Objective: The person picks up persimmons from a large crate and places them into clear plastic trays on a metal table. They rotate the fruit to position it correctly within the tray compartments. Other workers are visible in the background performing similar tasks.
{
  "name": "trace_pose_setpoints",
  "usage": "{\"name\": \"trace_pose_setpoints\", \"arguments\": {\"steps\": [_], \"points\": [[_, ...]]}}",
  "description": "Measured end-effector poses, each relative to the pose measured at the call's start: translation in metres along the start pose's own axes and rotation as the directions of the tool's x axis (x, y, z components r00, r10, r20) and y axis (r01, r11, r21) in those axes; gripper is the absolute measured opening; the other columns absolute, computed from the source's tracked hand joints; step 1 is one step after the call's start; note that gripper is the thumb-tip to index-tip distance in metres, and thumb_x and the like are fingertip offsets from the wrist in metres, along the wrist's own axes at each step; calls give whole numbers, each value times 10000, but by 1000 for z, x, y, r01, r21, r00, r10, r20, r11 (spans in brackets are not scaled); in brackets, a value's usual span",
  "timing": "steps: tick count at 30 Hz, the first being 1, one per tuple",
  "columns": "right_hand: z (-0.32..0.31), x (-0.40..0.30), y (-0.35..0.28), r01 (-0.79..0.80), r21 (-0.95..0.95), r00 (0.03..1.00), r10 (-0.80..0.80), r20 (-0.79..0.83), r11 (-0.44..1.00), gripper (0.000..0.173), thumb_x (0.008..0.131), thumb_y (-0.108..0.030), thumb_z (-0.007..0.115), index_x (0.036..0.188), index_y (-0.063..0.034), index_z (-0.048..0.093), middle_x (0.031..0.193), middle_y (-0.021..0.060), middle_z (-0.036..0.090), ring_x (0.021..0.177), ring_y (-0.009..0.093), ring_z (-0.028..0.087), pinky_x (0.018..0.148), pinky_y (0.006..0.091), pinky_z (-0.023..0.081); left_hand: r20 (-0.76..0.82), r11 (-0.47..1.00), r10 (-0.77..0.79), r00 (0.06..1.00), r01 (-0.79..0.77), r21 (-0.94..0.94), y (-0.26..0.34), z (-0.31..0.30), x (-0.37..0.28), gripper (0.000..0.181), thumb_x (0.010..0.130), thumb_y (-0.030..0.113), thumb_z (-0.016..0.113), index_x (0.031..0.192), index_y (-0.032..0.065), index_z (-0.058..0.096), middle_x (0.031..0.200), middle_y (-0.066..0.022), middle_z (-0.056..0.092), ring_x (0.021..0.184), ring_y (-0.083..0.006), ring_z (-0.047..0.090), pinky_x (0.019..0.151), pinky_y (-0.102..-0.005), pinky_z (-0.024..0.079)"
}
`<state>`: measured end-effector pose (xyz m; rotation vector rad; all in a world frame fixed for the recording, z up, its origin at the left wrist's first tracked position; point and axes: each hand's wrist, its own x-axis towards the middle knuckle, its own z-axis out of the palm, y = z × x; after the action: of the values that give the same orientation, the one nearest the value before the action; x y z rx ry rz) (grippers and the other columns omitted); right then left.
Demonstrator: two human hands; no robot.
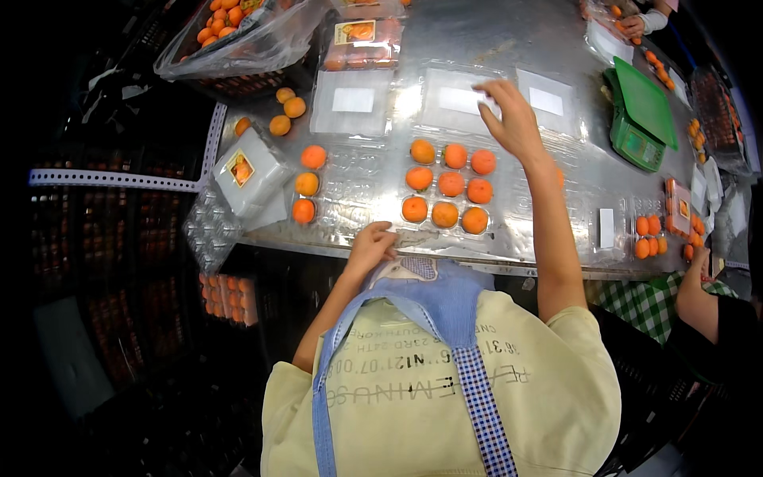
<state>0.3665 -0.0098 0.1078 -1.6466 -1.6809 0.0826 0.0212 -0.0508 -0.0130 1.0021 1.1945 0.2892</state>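
My right hand (pixel 506 116) hovers over the white-padded lid of a clear plastic clamshell (pixel 432 122), fingers apart and nothing between them. Below it, three rows of orange fruits (pixel 451 183), apparently persimmons, fill the moulded cups of a clear tray. My left hand (pixel 372 247) is at the table's near edge, just left of this tray's front corner; its fingers are curled, and whether they pinch anything is unclear. Farther left, another clear tray (pixel 357 179) has one column of three fruits (pixel 307 183). More fruit (pixel 559 177) is partly hidden behind my right forearm.
A lined crate of fruit (pixel 238 53) stands at the upper left, near loose fruits (pixel 286 110). Stacked clamshells (pixel 250 170) lie at the table's left edge. A green scale (pixel 641 119) is on the right. Co-workers' hands (pixel 635 27) show at upper right and lower right.
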Motion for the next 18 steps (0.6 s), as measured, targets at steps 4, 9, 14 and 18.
{"name": "trace_pose_setpoints", "arguments": {"steps": [4,9,14,18], "points": [[18,-76,12,-226,200,973,211,96,953,234,824,-35,588,1056,-56,616,1002,103,615,827,224,627,737,326,500,-328,955,283,901,-298,4,-9,-41,-20,249,899,65,581,1140,6,561,958,-86,668,685,-106,604,535,-216,486],[32,-149,-16,-375,238,925,344,161,896,152,852,-29,576,993,-28,634,873,107,642,761,229,627,699,324,496,-678,818,575,458,-306,488,-25,-114,-18,198,857,47,621,1052,12,625,963,-55,654,872,-133,600,756,-280,484],[64,-169,-60,-198,253,963,140,229,947,162,804,-9,598,962,-24,630,863,120,633,790,286,611,707,366,482,-680,776,574,456,-37,630,-28,-159,10,292,866,144,610,1128,14,623,1056,-136,655,952,-237,610,843,-322,466],[92,-168,-89,-26,214,958,-37,285,977,241,750,-7,610,988,-41,618,932,108,602,883,295,571,750,395,459,-661,845,470,585,-81,529,-45,-197,40,308,899,174,580,1144,-8,623,1034,-122,666,869,-193,630,787,-298,496]]}}
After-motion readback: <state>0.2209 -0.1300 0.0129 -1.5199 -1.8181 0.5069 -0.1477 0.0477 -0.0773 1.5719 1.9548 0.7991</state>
